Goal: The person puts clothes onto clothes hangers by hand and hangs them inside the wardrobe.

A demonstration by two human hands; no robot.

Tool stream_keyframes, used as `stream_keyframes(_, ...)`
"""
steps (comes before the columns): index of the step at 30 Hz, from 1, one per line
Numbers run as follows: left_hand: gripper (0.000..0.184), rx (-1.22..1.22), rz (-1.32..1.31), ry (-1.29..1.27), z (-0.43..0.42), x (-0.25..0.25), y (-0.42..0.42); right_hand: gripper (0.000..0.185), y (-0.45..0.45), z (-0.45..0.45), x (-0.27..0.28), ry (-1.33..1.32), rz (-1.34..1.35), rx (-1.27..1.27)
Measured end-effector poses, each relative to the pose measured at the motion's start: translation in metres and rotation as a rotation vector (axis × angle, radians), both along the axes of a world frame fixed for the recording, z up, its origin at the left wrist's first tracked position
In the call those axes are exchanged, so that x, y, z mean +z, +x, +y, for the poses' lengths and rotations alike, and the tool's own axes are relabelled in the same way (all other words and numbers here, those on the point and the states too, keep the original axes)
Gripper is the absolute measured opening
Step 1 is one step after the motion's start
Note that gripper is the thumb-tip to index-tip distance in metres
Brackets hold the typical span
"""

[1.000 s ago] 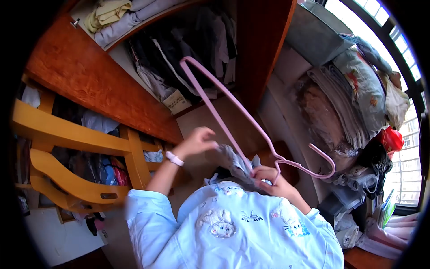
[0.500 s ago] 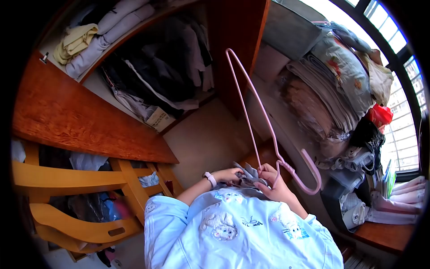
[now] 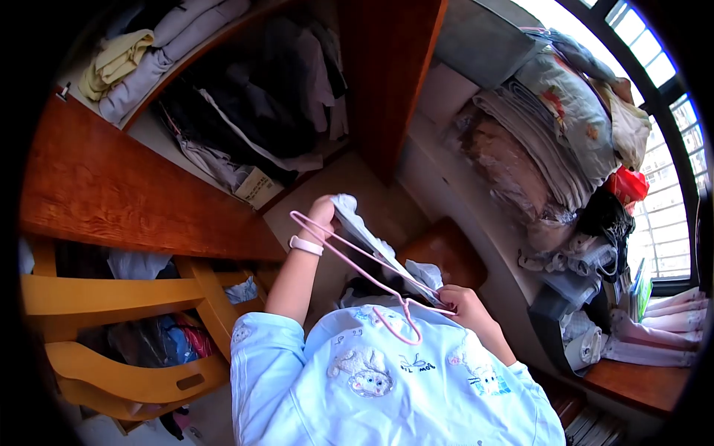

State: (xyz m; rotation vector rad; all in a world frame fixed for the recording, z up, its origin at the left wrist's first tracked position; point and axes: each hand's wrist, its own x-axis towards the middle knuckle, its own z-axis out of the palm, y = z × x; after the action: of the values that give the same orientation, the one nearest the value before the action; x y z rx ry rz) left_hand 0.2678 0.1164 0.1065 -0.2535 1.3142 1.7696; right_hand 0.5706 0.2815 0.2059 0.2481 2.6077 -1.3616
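A pink clothes hanger (image 3: 357,273) lies slantwise in front of my chest, its hook hanging over my shirt. A light grey garment (image 3: 364,230) is stretched between my hands just beyond the hanger; its exact kind is hidden by folds. Raised and reaching forward, my left hand (image 3: 321,213) is closed on the garment's far end, with the hanger's tip crossing close to the wrist, which wears a pale band. My right hand (image 3: 465,305) is closed around the hanger's near end together with the garment's lower end.
An open wardrobe (image 3: 111,171) with hanging dark clothes stands ahead left. Below it is a yellow wooden ladder-like frame (image 3: 111,297). Folded bedding (image 3: 535,141) is piled by the barred window at right. A brown stool-like seat (image 3: 446,256) stands beyond my right hand.
My left hand has moved forward and up, drawing the bunched garment out long. The hanger has swung from upright down to the left, and its hook now points toward my chest.
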Motion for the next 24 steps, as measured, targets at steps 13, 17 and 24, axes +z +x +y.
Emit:
stream_keyframes(13, 0.019, 0.308, 1.045, -0.178, -0.017, 0.118, -0.028, 0.013, 0.018, -0.011, -0.030, -0.165, -0.052, -0.233)
stream_keyframes(17, 0.020, 0.296, 1.109, -0.240, -0.023, 0.133, -0.028, 0.014, 0.008, -0.005, -0.030, -0.270, -0.092, -0.129)
stream_keyframes(24, 0.025, 0.304, 1.582, -0.532, 0.005, 0.143, 0.019, 0.010, -0.014, -0.025, -0.037, -0.304, 0.028, -0.179)
